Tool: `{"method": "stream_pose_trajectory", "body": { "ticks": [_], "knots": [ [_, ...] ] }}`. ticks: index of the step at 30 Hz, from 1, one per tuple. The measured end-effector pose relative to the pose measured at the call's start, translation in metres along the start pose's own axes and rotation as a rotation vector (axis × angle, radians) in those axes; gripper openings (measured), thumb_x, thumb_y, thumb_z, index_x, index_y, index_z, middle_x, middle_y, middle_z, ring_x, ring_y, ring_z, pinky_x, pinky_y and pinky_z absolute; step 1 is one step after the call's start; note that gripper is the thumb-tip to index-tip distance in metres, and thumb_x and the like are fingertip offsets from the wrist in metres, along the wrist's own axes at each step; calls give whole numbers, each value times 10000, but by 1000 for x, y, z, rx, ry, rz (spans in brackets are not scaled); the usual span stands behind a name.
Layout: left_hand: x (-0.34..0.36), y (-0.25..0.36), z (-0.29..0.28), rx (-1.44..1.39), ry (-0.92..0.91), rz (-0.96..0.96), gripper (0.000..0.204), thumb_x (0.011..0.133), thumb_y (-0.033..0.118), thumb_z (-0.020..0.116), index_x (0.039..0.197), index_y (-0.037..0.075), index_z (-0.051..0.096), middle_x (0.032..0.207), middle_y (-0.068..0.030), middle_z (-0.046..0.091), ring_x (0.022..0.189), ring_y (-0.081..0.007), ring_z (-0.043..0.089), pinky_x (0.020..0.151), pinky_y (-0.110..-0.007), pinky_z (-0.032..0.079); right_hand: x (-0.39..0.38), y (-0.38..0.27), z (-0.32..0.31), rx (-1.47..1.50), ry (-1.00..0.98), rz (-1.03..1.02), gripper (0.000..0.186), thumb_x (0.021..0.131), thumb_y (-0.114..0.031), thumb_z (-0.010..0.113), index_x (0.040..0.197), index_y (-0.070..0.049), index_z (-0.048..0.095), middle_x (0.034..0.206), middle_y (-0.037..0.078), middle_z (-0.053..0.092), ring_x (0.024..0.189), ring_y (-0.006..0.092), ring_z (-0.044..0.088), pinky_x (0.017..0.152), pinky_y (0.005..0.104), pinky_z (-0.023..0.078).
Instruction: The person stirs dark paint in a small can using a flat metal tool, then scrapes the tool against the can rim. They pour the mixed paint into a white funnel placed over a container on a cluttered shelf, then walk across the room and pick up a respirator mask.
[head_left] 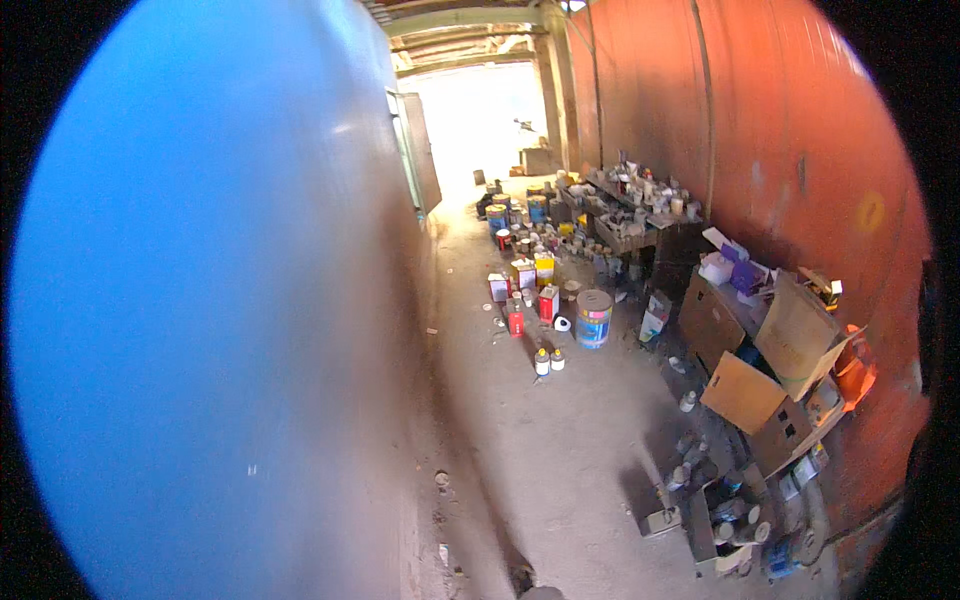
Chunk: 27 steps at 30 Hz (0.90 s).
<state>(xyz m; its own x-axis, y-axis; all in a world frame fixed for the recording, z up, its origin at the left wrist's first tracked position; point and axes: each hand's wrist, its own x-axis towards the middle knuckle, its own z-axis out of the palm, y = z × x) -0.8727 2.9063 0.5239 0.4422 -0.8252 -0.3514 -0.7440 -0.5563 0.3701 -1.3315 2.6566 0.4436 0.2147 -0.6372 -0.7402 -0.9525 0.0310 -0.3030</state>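
Note:
Neither my left hand nor my right hand shows. A large, smooth blue surface (200,250) takes up the left side. Its lower edge is smeared brown. On the floor ahead stands a big blue drum-like can (593,322) with a grey lid. Beside it are a red-and-white rectangular tin (548,304) and two small bottles (550,362) with yellow tops. At the bottom edge a dark object (522,576) is partly cut off, and I cannot make out what it is.
Against the orange wall (800,130) on the right, a workbench (640,235) carries many small containers. Nearer are opened cardboard boxes (745,390) and a box of used cans (705,530). More cans crowd the floor farther back. A door (421,150) stands ajar by the bright opening.

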Motion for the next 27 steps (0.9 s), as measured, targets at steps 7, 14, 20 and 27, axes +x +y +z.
{"method": "stream_pose_trajectory", "body": {
  "ticks": [7, 14, 20, 27],
  "knots": [
    [109, -58, -44, -270, -231, -322, 335, 859, 425, 564, 926, 163, 762, 913, -156, 734, 866, -307, 706, 777, -460, 553, 149, -299, -252, -64, 191, -203, 463, 820, -404, 597, 1003, 7, 707, 1039, 251, 692, 980, 426, 670, 851, 490, 539],
    [353, -93, -113, -132, -361, -403, 310, 880, 375, 564, 917, 137, 758, 933, -170, 725, 857, -306, 696, 762, -471, 542, 291, -505, -359, 23, 295, -333, 362, 826, -350, 557, 910, -32, 709, 974, 250, 692, 927, 453, 662, 821, 524, 530],
    [602, -107, -258, 240, -414, -82, 363, 868, 415, 549, 942, 129, 760, 967, -151, 725, 909, -304, 700, 796, -433, 550, 404, -483, -322, -538, -267, -484, 581, 846, -586, 579, 926, -39, 757, 1017, 210, 715, 972, 407, 677, 867, 475, 534],
    [892, -47, -482, -378, 122, -228, 406, 846, 409, 638, 1057, 75, 734, 999, -178, 724, 966, -349, 692, 880, -445, 530, 499, -535, -331, 82, 75, 232, 505, 680, -337, 686, 974, 73, 710, 999, 242, 720, 921, 371, 710, 834, 416, 563]
  ]
}}
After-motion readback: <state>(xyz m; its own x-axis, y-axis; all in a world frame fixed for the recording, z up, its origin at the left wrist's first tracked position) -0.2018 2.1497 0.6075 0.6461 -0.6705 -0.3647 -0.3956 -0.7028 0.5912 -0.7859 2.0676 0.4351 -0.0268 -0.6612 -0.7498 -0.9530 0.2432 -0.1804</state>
